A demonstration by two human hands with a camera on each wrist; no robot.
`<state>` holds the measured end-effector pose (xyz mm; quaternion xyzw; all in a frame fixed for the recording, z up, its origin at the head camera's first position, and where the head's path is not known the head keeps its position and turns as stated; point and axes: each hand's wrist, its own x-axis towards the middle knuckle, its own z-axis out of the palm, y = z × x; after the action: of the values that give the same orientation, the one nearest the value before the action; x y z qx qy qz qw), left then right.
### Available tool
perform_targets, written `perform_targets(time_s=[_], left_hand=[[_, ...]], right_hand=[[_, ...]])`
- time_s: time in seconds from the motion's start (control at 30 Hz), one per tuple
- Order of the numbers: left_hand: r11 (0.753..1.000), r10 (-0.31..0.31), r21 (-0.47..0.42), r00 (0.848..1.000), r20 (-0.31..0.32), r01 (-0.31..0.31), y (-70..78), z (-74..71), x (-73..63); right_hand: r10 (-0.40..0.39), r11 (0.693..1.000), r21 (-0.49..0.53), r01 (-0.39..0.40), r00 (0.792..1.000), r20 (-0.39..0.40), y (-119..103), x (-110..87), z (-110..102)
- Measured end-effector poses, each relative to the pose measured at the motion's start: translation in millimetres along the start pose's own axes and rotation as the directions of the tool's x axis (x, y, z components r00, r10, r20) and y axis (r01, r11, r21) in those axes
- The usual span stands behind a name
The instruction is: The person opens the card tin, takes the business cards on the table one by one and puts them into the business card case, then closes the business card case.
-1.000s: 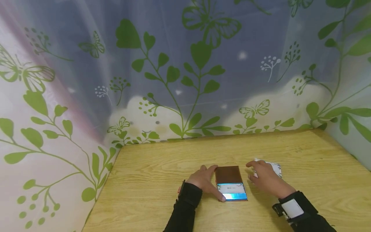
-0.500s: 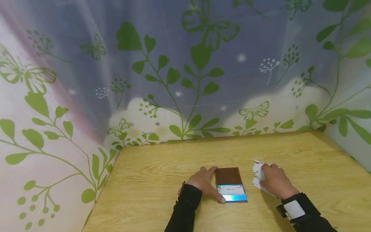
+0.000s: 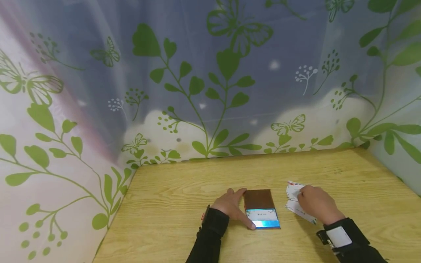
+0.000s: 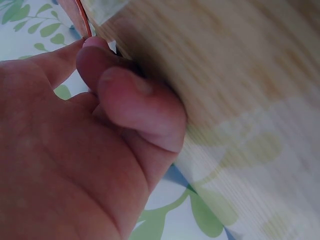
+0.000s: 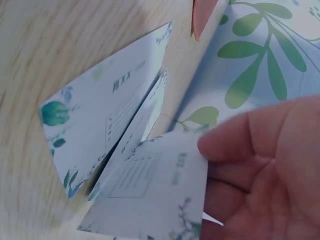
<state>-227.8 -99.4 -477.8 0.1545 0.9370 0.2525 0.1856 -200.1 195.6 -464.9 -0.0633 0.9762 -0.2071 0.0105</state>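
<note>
A brown card holder (image 3: 258,199) lies unfolded on the table, a white printed card (image 3: 261,214) and a shiny blue-silver strip on its nearer half. My left hand (image 3: 230,205) holds it by the left side, thumb on the near left corner and a fingertip at the far one. In the left wrist view its other fingers (image 4: 142,107) curl against the tabletop. Right of the holder, my right hand (image 3: 318,204) pinches a white leaf-patterned business card (image 5: 147,182). Behind that card in the right wrist view are a second and a larger-looking third card (image 5: 102,107), fanned apart.
The wood-grain table (image 3: 177,219) runs back to a curtain (image 3: 184,91) printed with green leaves and butterflies. The curtain also closes in the left and right sides. Dark bands with devices (image 3: 335,236) sit on both wrists.
From hovering over the white cards, my right hand has taken hold of them, and they have spread apart. It has shifted slightly right. My left hand and the card holder stay put.
</note>
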Motion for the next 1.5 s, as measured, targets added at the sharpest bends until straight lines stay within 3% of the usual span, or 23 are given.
perform_targets(time_s=[0.2,0.3,0.6,0.9,1.23,1.5], left_hand=[[1.000,0.004,-0.004,1.000,0.005,-0.004,-0.5,-0.2,-0.2],[1.000,0.008,0.000,1.000,0.005,-0.008,-0.8,-0.4,-0.4],[1.000,0.001,-0.011,1.000,0.007,-0.001,-1.0,0.3,-0.6],[1.000,0.011,-0.018,1.000,0.005,-0.011,-1.6,1.7,-0.5],[1.000,0.012,-0.004,1.000,0.001,-0.012,-1.1,0.7,-0.2],[1.000,0.003,-0.003,1.000,0.004,-0.003,0.2,-0.5,-0.8]], right_hand=[[-0.030,0.999,-0.043,0.023,0.984,-0.175,-1,-3.3,0],[-0.034,0.999,-0.011,0.033,0.978,-0.204,-2,-3.2,1],[-0.031,0.993,0.110,0.052,0.982,-0.186,-8,1.3,6],[-0.040,0.968,0.242,0.067,0.993,-0.112,-11,3.8,12],[-0.083,0.950,0.288,0.118,0.988,-0.130,-19,4.8,16],[-0.051,0.919,0.387,0.069,0.997,-0.056,-27,4.6,19]])
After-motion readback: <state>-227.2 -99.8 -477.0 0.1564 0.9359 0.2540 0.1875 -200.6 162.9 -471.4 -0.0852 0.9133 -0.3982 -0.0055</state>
